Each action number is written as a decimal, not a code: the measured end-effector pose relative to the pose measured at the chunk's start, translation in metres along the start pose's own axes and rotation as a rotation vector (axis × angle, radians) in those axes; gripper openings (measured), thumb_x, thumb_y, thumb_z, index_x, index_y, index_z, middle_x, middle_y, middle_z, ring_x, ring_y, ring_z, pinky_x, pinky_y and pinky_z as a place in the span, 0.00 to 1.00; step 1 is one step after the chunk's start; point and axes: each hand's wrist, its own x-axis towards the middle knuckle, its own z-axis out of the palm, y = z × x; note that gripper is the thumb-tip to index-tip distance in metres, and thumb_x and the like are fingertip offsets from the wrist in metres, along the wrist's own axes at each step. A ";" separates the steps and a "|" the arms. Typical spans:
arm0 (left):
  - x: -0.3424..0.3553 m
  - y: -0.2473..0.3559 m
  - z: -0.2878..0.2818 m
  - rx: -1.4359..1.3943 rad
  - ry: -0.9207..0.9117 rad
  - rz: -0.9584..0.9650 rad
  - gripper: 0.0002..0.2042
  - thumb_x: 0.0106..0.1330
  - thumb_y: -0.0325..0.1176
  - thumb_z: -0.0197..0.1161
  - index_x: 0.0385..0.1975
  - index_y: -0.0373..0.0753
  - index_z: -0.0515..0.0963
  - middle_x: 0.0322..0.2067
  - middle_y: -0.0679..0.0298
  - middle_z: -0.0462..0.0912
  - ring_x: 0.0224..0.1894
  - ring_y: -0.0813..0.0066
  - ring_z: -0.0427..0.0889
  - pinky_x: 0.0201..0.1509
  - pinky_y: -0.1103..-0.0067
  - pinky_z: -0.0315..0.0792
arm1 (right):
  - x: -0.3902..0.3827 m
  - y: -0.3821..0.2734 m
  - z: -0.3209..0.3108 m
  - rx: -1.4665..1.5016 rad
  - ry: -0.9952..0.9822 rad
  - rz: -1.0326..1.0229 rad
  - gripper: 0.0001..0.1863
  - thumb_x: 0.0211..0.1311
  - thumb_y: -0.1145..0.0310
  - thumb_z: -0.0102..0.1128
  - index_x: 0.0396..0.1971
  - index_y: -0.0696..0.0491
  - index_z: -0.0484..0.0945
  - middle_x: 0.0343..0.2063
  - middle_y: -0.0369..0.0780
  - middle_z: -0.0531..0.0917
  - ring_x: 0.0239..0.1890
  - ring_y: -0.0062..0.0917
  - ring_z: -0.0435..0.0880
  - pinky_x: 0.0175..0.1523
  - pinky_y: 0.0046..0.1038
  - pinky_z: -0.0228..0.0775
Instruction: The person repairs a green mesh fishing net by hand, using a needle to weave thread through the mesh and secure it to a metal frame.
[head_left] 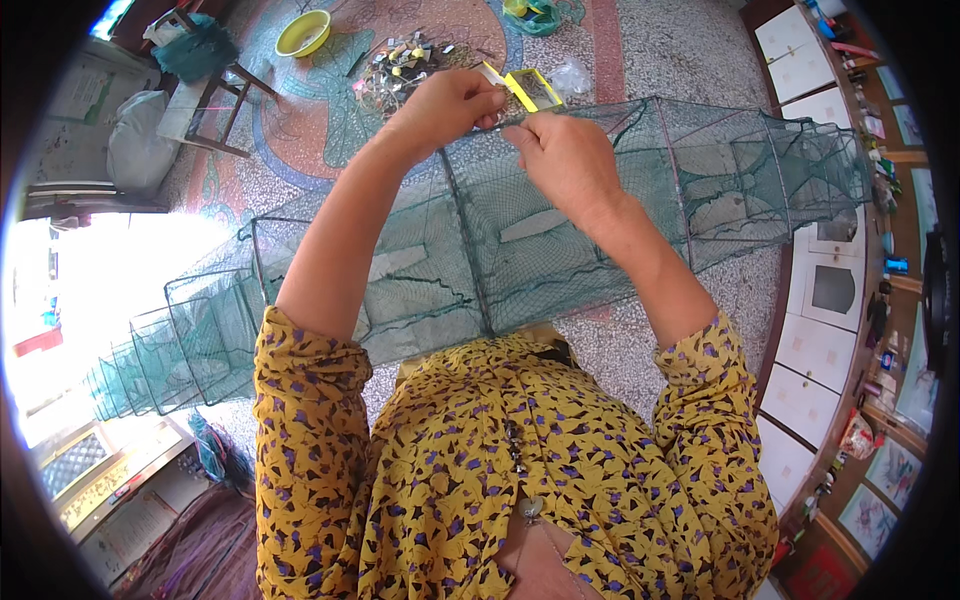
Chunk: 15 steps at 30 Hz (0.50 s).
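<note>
The left hand (pixel 450 105) and right hand (pixel 572 160) are curling their fingers, closure and hold unclear; green mesh net (pixel 560 255) is spreading beneath, a rectangular yellow box (pixel 517 91) lying just beyond.

The right hand (pixel 572 165) hides most of its own curled fingers, and anything the left hand (pixel 450 103) pinches is too small to tell. The left forearm (pixel 338 235) covers part of the green net (pixel 540 265); purple netting (pixel 195 545), near left, is cut off.
</note>
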 end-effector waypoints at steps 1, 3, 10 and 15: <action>0.000 -0.003 0.001 0.002 0.005 0.017 0.09 0.68 0.34 0.57 0.34 0.34 0.77 0.24 0.70 0.76 0.28 0.85 0.72 0.32 0.86 0.68 | -0.002 -0.004 -0.002 -0.030 0.056 -0.038 0.13 0.59 0.60 0.58 0.22 0.54 0.80 0.18 0.43 0.81 0.24 0.42 0.80 0.31 0.39 0.71; 0.000 -0.002 0.006 -0.012 0.073 0.082 0.09 0.69 0.34 0.55 0.33 0.34 0.76 0.23 0.70 0.75 0.27 0.85 0.71 0.32 0.85 0.68 | -0.007 -0.012 -0.006 -0.096 0.171 -0.104 0.13 0.59 0.62 0.57 0.22 0.55 0.78 0.21 0.46 0.81 0.26 0.44 0.81 0.33 0.43 0.72; -0.004 0.000 0.010 -0.280 0.204 0.330 0.09 0.69 0.34 0.53 0.35 0.34 0.75 0.25 0.68 0.78 0.27 0.82 0.74 0.32 0.83 0.70 | 0.022 -0.003 0.002 0.095 0.196 -0.126 0.12 0.58 0.60 0.59 0.24 0.53 0.78 0.21 0.41 0.82 0.28 0.39 0.82 0.32 0.37 0.72; -0.004 -0.010 0.002 -0.371 0.163 0.225 0.09 0.68 0.35 0.56 0.36 0.36 0.77 0.27 0.69 0.80 0.29 0.85 0.75 0.33 0.86 0.70 | 0.034 -0.006 -0.014 0.275 0.267 -0.144 0.12 0.58 0.58 0.61 0.29 0.51 0.80 0.21 0.42 0.82 0.24 0.35 0.82 0.28 0.32 0.72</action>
